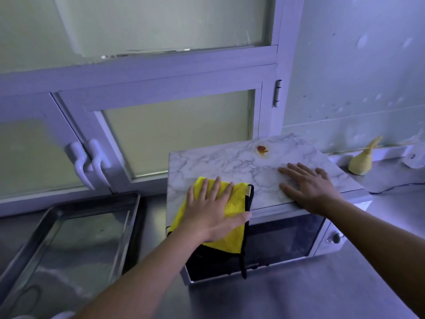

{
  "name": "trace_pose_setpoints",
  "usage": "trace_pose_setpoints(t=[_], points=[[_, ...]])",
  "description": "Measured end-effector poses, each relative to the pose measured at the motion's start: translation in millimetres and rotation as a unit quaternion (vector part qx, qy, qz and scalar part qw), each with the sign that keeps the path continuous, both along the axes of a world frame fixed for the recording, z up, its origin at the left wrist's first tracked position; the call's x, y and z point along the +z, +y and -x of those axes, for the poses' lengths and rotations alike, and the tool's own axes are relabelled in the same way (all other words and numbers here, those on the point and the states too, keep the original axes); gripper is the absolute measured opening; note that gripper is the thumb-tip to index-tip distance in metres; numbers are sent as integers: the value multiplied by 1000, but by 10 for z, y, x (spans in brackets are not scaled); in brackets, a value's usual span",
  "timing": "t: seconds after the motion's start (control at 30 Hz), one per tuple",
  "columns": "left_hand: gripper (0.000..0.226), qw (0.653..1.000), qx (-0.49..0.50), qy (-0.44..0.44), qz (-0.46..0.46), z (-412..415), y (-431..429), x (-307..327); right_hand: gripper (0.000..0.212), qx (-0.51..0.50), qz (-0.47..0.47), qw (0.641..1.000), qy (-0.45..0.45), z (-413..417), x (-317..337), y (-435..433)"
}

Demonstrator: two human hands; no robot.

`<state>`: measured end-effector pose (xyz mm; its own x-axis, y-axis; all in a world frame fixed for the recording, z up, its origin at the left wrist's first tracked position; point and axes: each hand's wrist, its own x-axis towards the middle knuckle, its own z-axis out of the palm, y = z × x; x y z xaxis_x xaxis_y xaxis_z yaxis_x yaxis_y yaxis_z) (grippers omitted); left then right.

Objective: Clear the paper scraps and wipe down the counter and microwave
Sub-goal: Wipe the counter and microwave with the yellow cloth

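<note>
**While a stain (262, 149) waits, cloth (238, 203) meets microwave top (218, 162)**

The left hand (211, 215) presses the yellow cloth flat, fingers straight over it. Soft and limp, it probably slides best under the palm. The right hand (308, 187) lies spread, the stain beyond its fingertips.

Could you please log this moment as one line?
left hand: flat on yellow cloth | right hand: flat on marble top | brown stain: present
</note>
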<state>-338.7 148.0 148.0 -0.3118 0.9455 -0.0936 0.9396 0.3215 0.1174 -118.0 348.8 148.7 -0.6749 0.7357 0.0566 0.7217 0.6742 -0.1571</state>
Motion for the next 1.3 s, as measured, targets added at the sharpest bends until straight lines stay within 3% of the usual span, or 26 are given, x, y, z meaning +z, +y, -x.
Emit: trace_pose_setpoints(t=[0.17, 0.3, 0.57, 0.67, 0.8, 0.9, 1.03, 1.1, 1.17, 1.3], points=[[98, 999, 31, -9, -2, 52, 150, 14, 72, -2, -1, 1000, 11, 27, -17, 18], [96, 998, 65, -2, 19, 264, 603, 32, 60, -12, -3, 1000, 29, 32, -56, 6], [90, 990, 138, -13, 6, 761, 1788, 33, 60, -9, 3, 999, 51, 27, -56, -3], [69, 994, 107, -10, -8, 847, 2074, 42, 61, -8, 0, 999, 54, 18, -50, 12], [59, 997, 53, -21, -43, 875, 2179, 34, 63, 0, 2, 999, 54, 11, -63, 27], [54, 989, 36, -87, -115, 884, 2133, 6, 66, 4, -3, 999, 48, 12, -60, 25], [52, 921, 40, -308, -235, 764, 2204, 88, 68, 7, 1, 999, 47, 1, -31, 3], [55, 909, 44, -343, -232, 607, 2374, 118, 67, 9, -5, 999, 47, 3, -22, -5], [57, 938, 38, -297, -173, 430, 2599, 126, 64, 7, -13, 999, 50, 10, -16, -12], [63, 993, -44, -99, -56, 191, 2948, 124, 57, -7, -9, 995, 98, -5, -14, -29]])
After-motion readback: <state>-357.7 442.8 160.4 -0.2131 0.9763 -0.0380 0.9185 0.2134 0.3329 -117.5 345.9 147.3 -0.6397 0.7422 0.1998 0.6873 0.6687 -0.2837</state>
